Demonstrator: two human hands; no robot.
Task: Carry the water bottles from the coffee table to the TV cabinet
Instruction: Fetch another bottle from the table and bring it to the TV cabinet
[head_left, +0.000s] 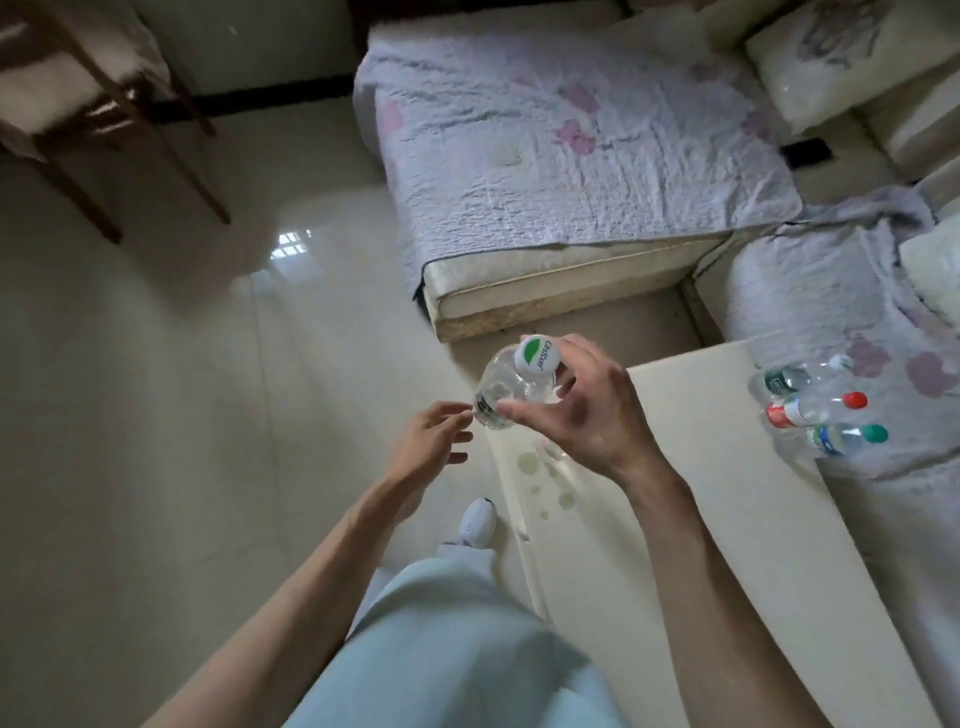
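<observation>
- Above cream tabletop (675, 519) near its left edge: right hand (587, 410) grips clear plastic water bottle (511, 387) with a white, green-leaf cap, tilted.
- Empty left hand (428, 441), fingers loosely spread, just beside bottle's base.

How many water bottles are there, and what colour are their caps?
White-and-green cap: 1, the held bottle in the right hand
Pale cap: 1, the pale-capped bottle
Red cap: 1, the red-capped bottle
Green cap: 1, the green-capped bottle
Those three lie on the table.
Total: 4 bottles
</observation>
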